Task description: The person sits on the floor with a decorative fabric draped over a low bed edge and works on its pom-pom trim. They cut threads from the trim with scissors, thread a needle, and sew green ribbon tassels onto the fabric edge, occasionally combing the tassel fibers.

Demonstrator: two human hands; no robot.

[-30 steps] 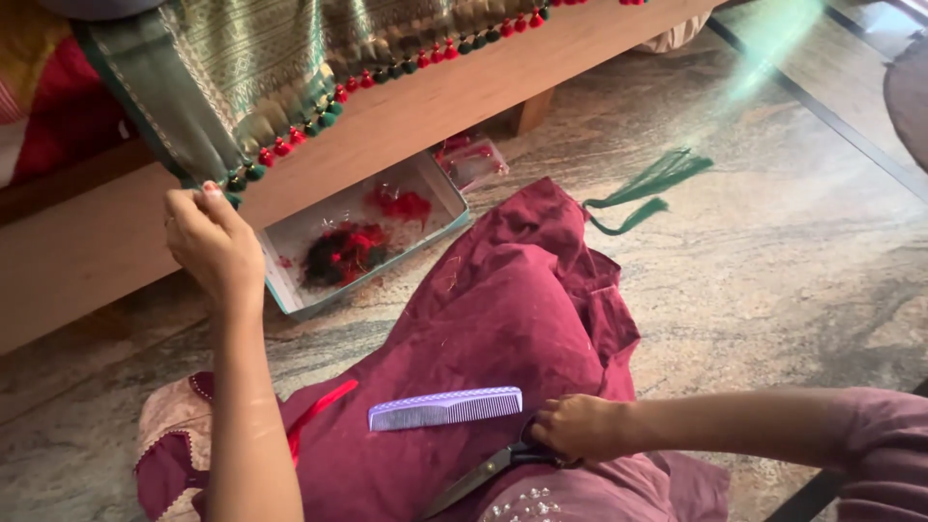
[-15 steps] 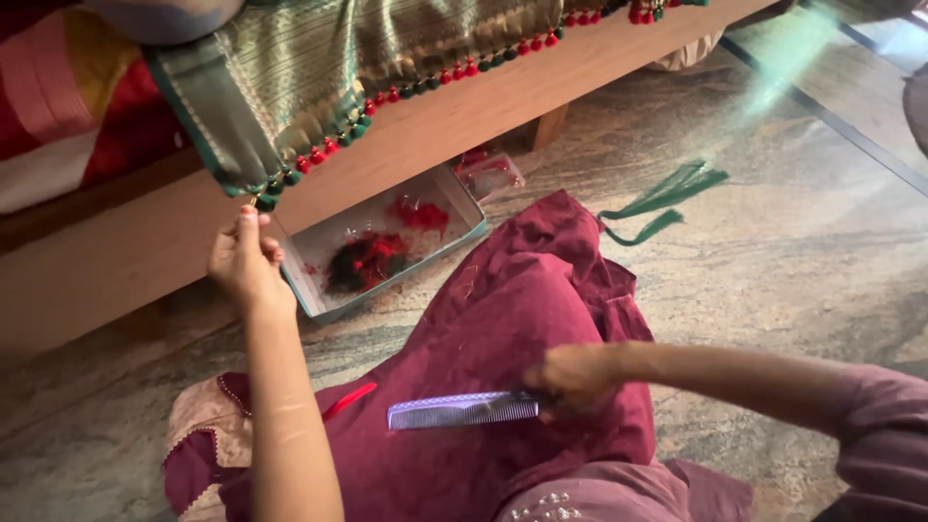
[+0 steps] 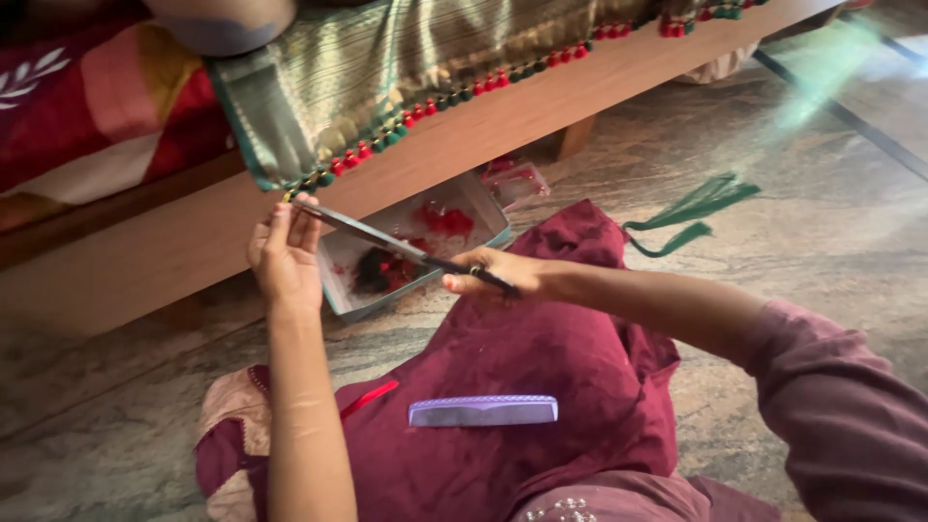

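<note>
Your left hand [image 3: 285, 253] pinches the corner tassel of the green-gold woven cloth [image 3: 406, 58] hanging off the bed at far left. Your right hand [image 3: 503, 275] fingers are clamped on long dark scissors [image 3: 387, 242], blades at the tassel. Cloth soft, limp; hold it taut near the fringe. Lilac plastic comb [image 3: 483, 410] rests on your lap; grey open box [image 3: 493, 217] sits beyond.

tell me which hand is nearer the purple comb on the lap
Right. The right hand, holding scissors, is above the purple comb; the left hand is farther off, up at the fabric's corner.
</note>
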